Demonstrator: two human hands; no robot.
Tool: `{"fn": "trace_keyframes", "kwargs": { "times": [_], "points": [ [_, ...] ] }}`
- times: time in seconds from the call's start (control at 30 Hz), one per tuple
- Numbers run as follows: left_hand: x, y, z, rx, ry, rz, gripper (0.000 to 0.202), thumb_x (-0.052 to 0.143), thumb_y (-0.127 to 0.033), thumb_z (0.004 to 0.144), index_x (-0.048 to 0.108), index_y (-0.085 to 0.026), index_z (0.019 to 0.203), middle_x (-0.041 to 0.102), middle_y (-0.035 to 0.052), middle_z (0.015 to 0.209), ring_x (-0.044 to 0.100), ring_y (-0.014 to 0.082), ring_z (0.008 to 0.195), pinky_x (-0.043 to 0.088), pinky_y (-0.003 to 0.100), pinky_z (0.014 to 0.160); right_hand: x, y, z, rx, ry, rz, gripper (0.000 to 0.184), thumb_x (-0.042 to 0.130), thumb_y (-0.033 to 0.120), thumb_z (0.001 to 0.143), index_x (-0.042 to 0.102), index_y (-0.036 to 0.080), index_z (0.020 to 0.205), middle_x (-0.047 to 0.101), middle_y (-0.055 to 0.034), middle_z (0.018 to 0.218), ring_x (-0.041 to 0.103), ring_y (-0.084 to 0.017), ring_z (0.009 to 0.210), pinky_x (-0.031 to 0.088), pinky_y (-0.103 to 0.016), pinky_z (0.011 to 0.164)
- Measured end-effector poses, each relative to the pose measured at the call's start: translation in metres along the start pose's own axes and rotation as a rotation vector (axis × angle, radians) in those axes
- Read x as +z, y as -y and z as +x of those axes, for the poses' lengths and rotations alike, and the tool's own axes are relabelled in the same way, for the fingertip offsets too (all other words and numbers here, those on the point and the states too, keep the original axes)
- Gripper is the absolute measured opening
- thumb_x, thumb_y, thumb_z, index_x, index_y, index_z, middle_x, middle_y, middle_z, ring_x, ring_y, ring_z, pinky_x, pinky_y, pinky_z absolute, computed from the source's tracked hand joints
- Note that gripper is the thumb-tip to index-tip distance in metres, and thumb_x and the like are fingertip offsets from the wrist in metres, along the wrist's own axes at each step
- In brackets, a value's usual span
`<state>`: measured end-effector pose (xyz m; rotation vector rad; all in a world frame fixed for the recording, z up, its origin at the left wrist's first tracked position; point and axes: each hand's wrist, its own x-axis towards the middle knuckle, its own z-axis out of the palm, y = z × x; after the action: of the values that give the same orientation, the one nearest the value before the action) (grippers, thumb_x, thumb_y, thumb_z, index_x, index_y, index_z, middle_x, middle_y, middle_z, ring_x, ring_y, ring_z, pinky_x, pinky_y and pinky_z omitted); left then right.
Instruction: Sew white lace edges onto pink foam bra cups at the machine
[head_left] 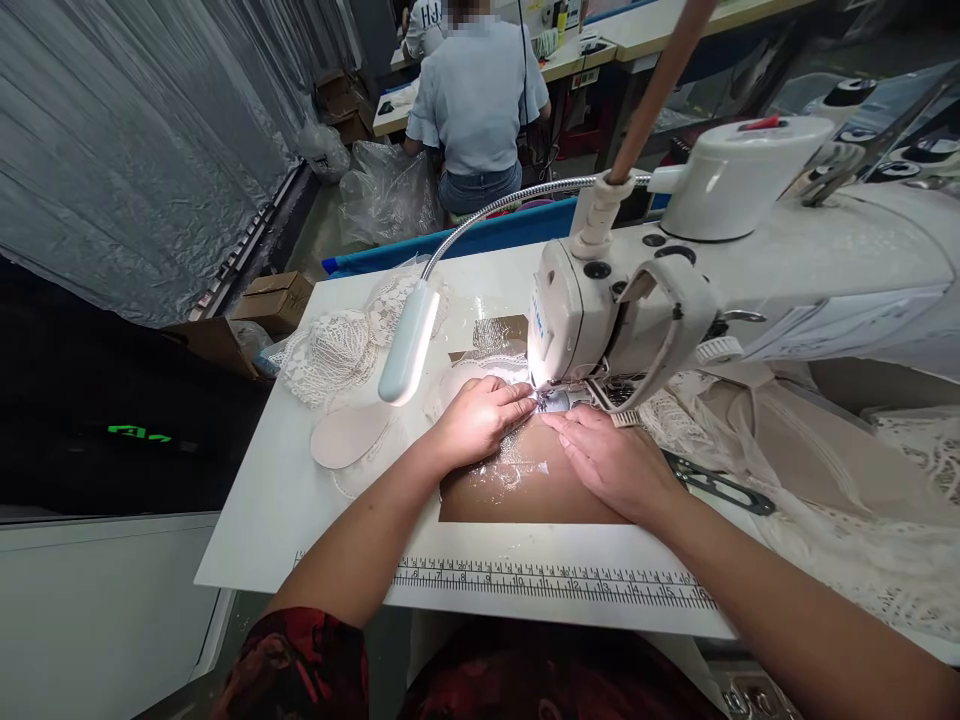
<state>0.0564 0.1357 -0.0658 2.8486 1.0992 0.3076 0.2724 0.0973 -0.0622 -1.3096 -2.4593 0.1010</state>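
My left hand (480, 418) lies on a piece of white lace (504, 462) just left of the needle area (556, 400) of a white sewing machine (750, 270), fingers bent and pressing the fabric down. My right hand (611, 462) rests flat on the same lace, fingers stretched toward the presser foot. The lace lies over a tan patch (525, 495) of the white table (262, 520). The fingertips of both hands almost meet under the machine head.
A gooseneck lamp (409, 345) hangs over the table's left. Lace cups (334, 355) and a beige pad (349, 435) lie behind it. Scissors (716, 487) and heaped lace (885, 540) sit at right. A printed ruler (555, 580) runs along the front edge. Another person (476, 100) sits beyond, back turned.
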Motion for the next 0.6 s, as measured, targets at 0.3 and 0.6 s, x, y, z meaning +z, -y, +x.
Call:
{"fn": "trace_keyframes", "kwargs": {
  "times": [0.3,0.6],
  "points": [
    [-0.021,-0.019,-0.012,-0.102,0.023,0.062,0.033,0.038,-0.031,0.095,0.062,-0.016,0.113,0.061,0.0120,0.114,0.055,0.0236,0.100,0.043,0.038,0.083,0.004,-0.006,-0.004,0.015,-0.004,0.080,0.037,0.039,0.017,0.088,0.066,0.021,0.113,0.069,-0.0055,0.093,0.061,-0.018,0.077,0.044,-0.029,0.066],
    [-0.024,-0.032,-0.015,-0.076,0.092,-0.103,0.031,0.040,-0.033,0.094,0.066,-0.016,0.090,0.060,0.0066,0.084,0.054,0.0179,0.080,0.044,0.030,0.074,0.001,-0.006,-0.005,0.002,0.008,0.063,0.037,0.039,0.016,0.087,0.067,0.025,0.110,0.070,-0.0040,0.091,0.061,-0.018,0.075,0.043,-0.028,0.060]
  ]
}}
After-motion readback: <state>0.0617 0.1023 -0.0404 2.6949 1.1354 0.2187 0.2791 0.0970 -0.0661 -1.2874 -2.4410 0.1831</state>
